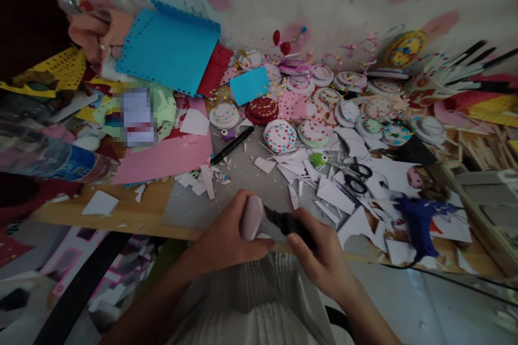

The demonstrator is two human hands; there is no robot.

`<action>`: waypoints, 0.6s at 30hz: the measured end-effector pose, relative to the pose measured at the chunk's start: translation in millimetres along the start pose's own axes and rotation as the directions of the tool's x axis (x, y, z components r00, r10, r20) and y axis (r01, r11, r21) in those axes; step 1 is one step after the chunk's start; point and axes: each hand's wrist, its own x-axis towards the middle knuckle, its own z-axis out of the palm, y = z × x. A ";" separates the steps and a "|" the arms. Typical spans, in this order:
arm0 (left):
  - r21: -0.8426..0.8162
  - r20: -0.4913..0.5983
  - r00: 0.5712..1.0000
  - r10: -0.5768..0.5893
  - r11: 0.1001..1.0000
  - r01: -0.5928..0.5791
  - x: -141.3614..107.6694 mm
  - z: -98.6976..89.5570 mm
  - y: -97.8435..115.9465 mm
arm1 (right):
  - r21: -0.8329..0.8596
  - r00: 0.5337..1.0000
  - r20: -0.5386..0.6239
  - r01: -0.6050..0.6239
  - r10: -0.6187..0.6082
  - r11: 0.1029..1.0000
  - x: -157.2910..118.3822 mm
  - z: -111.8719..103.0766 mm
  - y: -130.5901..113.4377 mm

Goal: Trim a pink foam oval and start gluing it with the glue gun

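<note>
Over the table's front edge, my left hand [230, 237] is closed round a pale, rounded piece of foam or board [251, 218], which stands tilted between thumb and fingers. My right hand [319, 250] grips the black handle of a utility knife [289, 223]. Its dark blade end points left at the pale piece; whether it touches cannot be made out. Beyond both hands, a black marker [232, 145] lies on the grey cutting mat [238, 178]. White offcuts [334, 194] are scattered to the right of the mat.
Several small decorated discs [279, 136] crowd the back of the table. Black-handled scissors [358, 178] and a blue glue gun [418, 221] lie at right, near a wooden box [465, 199]. At left are a plastic bottle [76, 161], pink sheet [165, 161] and blue sheet [170, 48].
</note>
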 end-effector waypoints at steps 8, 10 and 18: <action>-0.119 0.088 0.995 0.043 0.992 -0.032 -2.1 3.2 -3.4 | -0.236 0.990 0.032 0.142 -0.139 0.961 -11.5 -1.0 -7.0; -0.152 0.112 0.990 0.089 0.986 -0.072 -2.8 2.8 -4.7 | -0.235 0.989 0.038 0.150 -0.145 0.960 -11.3 -1.0 -6.8; -0.055 0.112 0.976 0.185 0.982 -0.180 -1.9 -0.8 -4.9 | -0.195 0.986 0.085 0.161 -0.147 0.967 -10.2 -4.0 -9.4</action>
